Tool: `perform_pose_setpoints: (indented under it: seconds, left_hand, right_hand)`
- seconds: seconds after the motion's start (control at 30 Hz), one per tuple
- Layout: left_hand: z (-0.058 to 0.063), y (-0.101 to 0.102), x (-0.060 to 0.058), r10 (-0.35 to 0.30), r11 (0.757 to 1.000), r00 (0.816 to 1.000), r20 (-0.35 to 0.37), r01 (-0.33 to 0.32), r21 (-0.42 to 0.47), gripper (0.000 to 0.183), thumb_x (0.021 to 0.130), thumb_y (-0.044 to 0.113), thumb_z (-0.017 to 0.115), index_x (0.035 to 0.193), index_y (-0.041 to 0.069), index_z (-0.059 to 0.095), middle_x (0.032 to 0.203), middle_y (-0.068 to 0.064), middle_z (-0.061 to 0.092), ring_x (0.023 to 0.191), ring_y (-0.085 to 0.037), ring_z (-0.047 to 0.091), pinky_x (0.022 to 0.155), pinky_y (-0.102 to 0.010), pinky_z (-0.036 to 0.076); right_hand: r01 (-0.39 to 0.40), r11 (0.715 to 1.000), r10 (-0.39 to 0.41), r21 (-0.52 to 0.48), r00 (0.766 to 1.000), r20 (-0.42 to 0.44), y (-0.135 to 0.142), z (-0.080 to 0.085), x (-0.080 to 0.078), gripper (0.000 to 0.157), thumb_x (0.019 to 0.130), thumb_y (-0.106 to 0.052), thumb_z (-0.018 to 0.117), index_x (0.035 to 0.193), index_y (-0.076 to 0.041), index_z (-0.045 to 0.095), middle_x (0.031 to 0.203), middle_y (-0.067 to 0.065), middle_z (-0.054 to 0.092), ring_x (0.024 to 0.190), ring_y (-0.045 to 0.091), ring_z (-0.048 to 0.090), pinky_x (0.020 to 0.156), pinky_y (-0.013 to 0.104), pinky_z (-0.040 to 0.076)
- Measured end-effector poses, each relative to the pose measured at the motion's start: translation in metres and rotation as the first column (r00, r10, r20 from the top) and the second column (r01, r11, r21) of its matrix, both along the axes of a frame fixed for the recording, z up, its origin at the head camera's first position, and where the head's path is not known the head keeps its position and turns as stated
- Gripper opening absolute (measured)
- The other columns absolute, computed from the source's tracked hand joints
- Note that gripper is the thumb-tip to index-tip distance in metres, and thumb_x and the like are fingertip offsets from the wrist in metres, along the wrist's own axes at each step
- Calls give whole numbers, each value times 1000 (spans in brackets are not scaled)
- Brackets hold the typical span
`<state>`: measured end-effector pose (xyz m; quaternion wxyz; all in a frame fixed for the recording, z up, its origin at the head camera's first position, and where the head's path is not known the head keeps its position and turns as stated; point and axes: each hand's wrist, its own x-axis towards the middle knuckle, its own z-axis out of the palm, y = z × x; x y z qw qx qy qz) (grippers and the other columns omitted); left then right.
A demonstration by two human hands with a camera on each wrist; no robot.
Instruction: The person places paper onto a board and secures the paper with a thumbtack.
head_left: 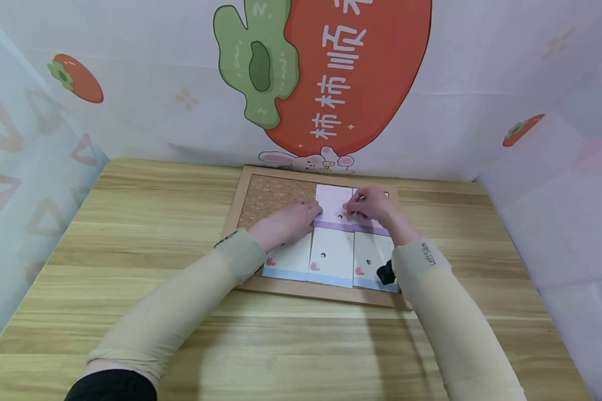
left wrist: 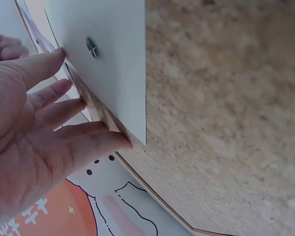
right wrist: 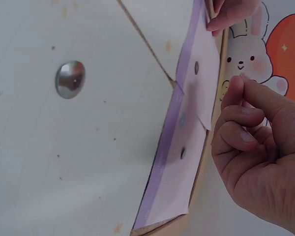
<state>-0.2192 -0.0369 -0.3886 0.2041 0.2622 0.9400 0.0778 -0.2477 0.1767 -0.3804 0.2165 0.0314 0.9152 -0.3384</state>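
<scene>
A wood-framed corkboard lies on the table. Three white cards with blue lower strips form its front row, and two lilac cards with purple bands lie behind them. My left hand touches the left edge of the nearer lilac card, its fingers mostly straight. Over the seam between the lilac cards is my right hand. Its thumb and index fingertips meet, the other fingers are curled, and nothing shows between them. Each lilac card bears a metal thumbtack; another thumbtack sits in a white card.
The wooden table surrounds the board. A printed backdrop with persimmons and a rabbit rises just behind the board's far edge, and patterned cloth hangs at both sides. A black wrist device sits beneath the right wrist.
</scene>
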Motion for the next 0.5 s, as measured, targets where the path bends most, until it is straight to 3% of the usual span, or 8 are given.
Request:
perform_pose_setpoints:
  seconds: [0.23,0.5]
  left_hand:
    - [-5,-4,-1,4,1000,1000,-31,-4,18,49,104,24,53,151,17,39,161,-3,37,149,-29,35,121,-47,33]
    - [-11,-11,-3,4,996,999,-45,0,86,49,104,24,53,150,14,41,162,-9,34,150,-27,33,122,-45,32]
  right_hand:
    - [-29,991,12,-132,991,-131,0,15,6,20,98,-22,65,100,-2,63,97,17,72,70,19,54,67,28,49]
    - [-106,989,73,-108,958,-279,13,24,22,29,101,-28,59,110,0,64,101,24,70,74,23,57,63,24,48]
